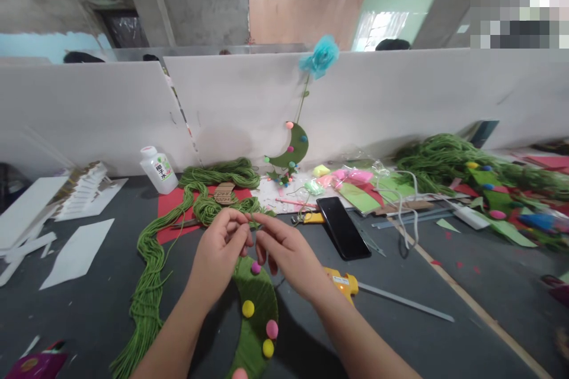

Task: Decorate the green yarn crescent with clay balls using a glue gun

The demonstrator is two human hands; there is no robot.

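Note:
My left hand (224, 249) and my right hand (284, 251) meet above the dark table, both closed with thumb and fingers pinched. A bit of green yarn (253, 223) shows between their fingertips; its ends are hidden by the fingers. Just below hangs or lies a green crescent moon (255, 290), wrapped in green and dotted with pink and yellow pom-poms; its upper tip is close under my fingers. Behind my left hand is a bundle of green yarn (151, 254) that trails toward the table's front.
A yellow glue gun (344, 284) with a glue stick lies by my right forearm. Beyond are a black phone (343, 228), a yellow cutter (313, 218) and a smaller crescent (300, 145) with a blue flower (322, 58). A white bottle (159, 172) stands at left.

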